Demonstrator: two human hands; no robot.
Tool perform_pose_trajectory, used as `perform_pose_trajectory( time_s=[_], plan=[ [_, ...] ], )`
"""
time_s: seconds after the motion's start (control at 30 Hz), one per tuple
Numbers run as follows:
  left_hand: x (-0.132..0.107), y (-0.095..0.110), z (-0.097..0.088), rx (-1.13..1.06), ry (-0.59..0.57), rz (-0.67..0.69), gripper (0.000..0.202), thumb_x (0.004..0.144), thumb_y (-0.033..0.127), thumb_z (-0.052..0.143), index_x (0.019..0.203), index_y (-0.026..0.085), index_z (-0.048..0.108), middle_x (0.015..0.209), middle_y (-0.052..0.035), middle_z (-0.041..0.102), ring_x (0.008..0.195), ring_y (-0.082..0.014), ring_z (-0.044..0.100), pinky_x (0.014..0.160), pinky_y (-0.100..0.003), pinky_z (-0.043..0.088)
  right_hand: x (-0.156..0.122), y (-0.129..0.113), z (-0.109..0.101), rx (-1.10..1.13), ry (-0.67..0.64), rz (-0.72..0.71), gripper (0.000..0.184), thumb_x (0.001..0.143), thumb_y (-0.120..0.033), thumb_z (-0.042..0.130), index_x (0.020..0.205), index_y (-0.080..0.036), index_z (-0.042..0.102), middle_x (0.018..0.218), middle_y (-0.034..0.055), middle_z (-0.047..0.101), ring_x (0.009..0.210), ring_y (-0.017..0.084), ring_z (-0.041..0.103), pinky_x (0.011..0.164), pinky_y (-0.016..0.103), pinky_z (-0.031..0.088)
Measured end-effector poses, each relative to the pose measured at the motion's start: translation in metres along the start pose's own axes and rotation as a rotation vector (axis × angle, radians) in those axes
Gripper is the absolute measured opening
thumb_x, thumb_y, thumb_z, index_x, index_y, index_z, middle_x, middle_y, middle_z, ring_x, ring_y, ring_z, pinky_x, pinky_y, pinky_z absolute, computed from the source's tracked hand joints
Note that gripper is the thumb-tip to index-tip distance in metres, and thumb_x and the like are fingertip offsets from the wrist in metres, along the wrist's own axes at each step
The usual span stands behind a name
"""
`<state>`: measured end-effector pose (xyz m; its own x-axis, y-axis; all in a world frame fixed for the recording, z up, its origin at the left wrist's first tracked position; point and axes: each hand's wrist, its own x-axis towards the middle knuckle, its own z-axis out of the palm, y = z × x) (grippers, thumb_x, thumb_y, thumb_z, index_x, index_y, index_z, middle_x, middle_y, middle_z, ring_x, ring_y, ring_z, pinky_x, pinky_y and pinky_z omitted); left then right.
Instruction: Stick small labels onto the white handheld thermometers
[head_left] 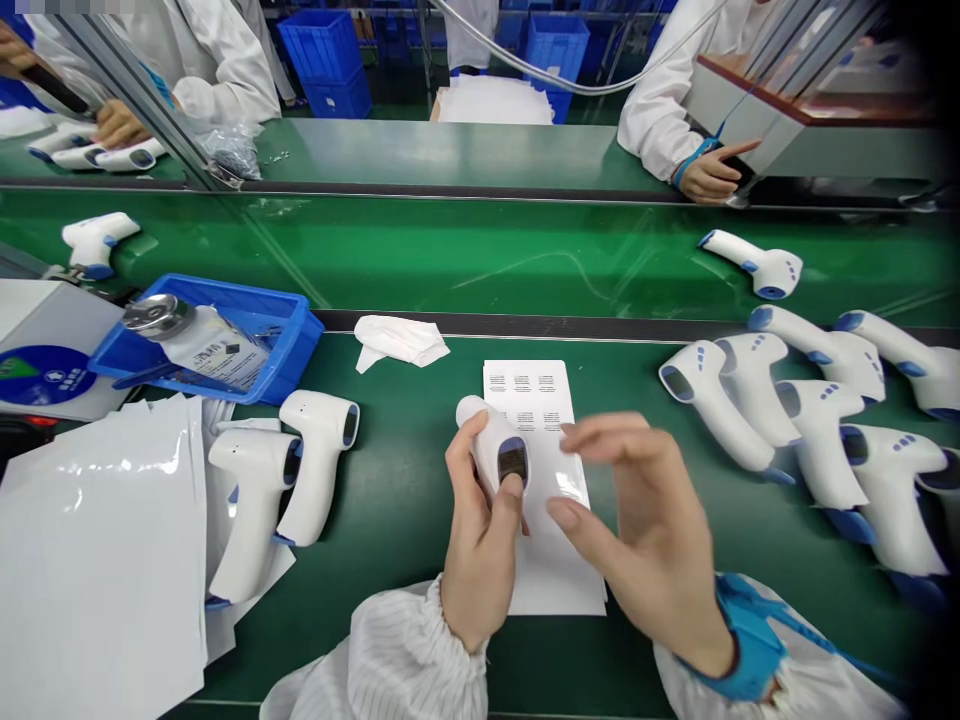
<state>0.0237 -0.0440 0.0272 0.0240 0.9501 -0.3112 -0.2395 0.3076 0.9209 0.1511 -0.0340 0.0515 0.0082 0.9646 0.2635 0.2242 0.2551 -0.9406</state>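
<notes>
The green workbench (390, 660) fills the lower part of my view, and a green conveyor belt (465, 260) runs across just beyond it. Past the belt, a co-worker (217, 60) in a white coat stands at 11 o'clock and another co-worker (667, 110) at 1 o'clock, with blue plastic crates (322, 70) farther off near 12 o'clock. On my bench, a close group of white infrared thermometers (817, 440) lies at 3 o'clock, and a pair of thermometers (255, 500) rests at 9 o'clock on white plastic bags (97, 540). At 10 o'clock, a blue plastic tray (300, 340) holds a silver-capped container (157, 318) with a label on it. A folded white cloth (397, 340) sits near 11 o'clock, beside a sheet of printed labels (536, 420) right in front of me.

My left hand (480, 540) is closed around a white thermometer (480, 440) above that sheet, my thumb (512, 490) pressed at the bottom of its dark window. My right hand (637, 510) is wide open just beside it, fingers spread and blurred, gripping nothing, a blue wrist strap (750, 640) around the wrist.
</notes>
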Motion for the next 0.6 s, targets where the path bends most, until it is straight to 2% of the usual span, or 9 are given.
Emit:
perform_pose_trajectory(
  time_s=[0.07,0.1,0.2,0.3,0.37,0.43,0.47,0.53,0.6],
  plan=[
    [0.000,-0.002,-0.001,-0.017,-0.027,-0.013,0.046,0.097,0.040,0.050,0.139,0.035,0.032,0.116,-0.0051,0.055,0.072,-0.0135,0.056,0.063,-0.028,0.049,0.009,0.009,0.003,-0.082,-0.042,0.056,0.041,0.082,-0.029,0.075,0.116,-0.030,0.054,0.120,0.0057,0.057,0.117,0.025,0.056,0.099,0.042,0.049],
    [0.000,-0.003,-0.001,-0.029,-0.047,-0.028,0.048,0.096,0.039,0.050,0.140,0.035,0.031,0.112,-0.0046,0.056,0.070,-0.0132,0.055,0.063,-0.028,0.049,0.013,0.014,0.005,-0.097,-0.096,0.066,0.038,0.085,-0.030,0.072,0.119,-0.029,0.054,0.123,0.0060,0.058,0.119,0.025,0.056,0.098,0.040,0.049],
    [0.001,-0.008,-0.005,-0.100,-0.133,-0.083,0.054,0.094,0.036,0.051,0.143,0.036,0.028,0.100,-0.0023,0.057,0.056,-0.0098,0.050,0.056,-0.027,0.046,0.020,0.026,0.008,-0.131,-0.154,0.009,0.015,0.097,-0.026,0.055,0.110,-0.028,0.061,0.114,0.0033,0.066,0.109,0.020,0.062,0.093,0.036,0.050],
    [0.004,-0.008,-0.008,-0.195,-0.207,-0.093,0.058,0.091,0.034,0.053,0.143,0.036,0.027,0.101,-0.0026,0.057,0.047,-0.0065,0.044,0.049,-0.026,0.041,0.020,0.033,0.008,-0.186,-0.099,0.010,0.015,0.099,-0.022,0.050,0.102,-0.027,0.064,0.106,0.0029,0.069,0.103,0.019,0.064,0.089,0.035,0.051],
    [0.005,-0.003,-0.009,-0.245,-0.205,-0.086,0.065,0.086,0.028,0.057,0.142,0.037,0.026,0.109,-0.0035,0.057,0.050,-0.0065,0.048,0.051,-0.026,0.044,0.016,0.033,0.007,-0.144,-0.067,0.110,0.011,0.098,-0.025,0.052,0.104,-0.026,0.061,0.107,0.0037,0.068,0.101,0.020,0.064,0.089,0.036,0.051],
    [0.005,0.005,-0.009,-0.308,-0.170,-0.089,0.075,0.079,0.018,0.057,0.144,0.039,0.024,0.118,-0.0039,0.058,0.060,-0.0102,0.056,0.060,-0.029,0.050,0.009,0.028,0.005,-0.025,-0.103,0.284,0.014,0.098,-0.032,0.052,0.109,-0.026,0.057,0.110,0.0048,0.066,0.099,0.020,0.065,0.087,0.037,0.053],
    [0.005,0.009,-0.008,-0.348,-0.149,-0.092,0.080,0.076,0.015,0.055,0.145,0.039,0.023,0.121,-0.0040,0.058,0.068,-0.0138,0.061,0.066,-0.032,0.052,0.005,0.023,0.005,0.037,-0.172,0.378,0.019,0.097,-0.036,0.052,0.114,-0.026,0.054,0.115,0.0057,0.065,0.101,0.021,0.065,0.086,0.037,0.054],
    [0.007,0.015,-0.007,-0.427,-0.128,-0.102,0.086,0.072,0.014,0.052,0.148,0.038,0.020,0.123,-0.0045,0.060,0.091,-0.0228,0.066,0.081,-0.039,0.053,-0.001,0.014,0.004,0.100,-0.389,0.524,0.040,0.092,-0.038,0.060,0.128,-0.028,0.046,0.123,0.0073,0.063,0.104,0.023,0.065,0.083,0.037,0.056],
    [0.010,0.016,-0.007,-0.472,-0.136,-0.099,0.087,0.071,0.020,0.053,0.150,0.037,0.018,0.127,-0.0051,0.061,0.113,-0.0296,0.062,0.094,-0.046,0.049,-0.001,0.009,0.005,0.052,-0.587,0.561,0.063,0.086,-0.030,0.067,0.141,-0.029,0.035,0.125,0.0083,0.063,0.103,0.025,0.066,0.081,0.037,0.056]
  ],
)
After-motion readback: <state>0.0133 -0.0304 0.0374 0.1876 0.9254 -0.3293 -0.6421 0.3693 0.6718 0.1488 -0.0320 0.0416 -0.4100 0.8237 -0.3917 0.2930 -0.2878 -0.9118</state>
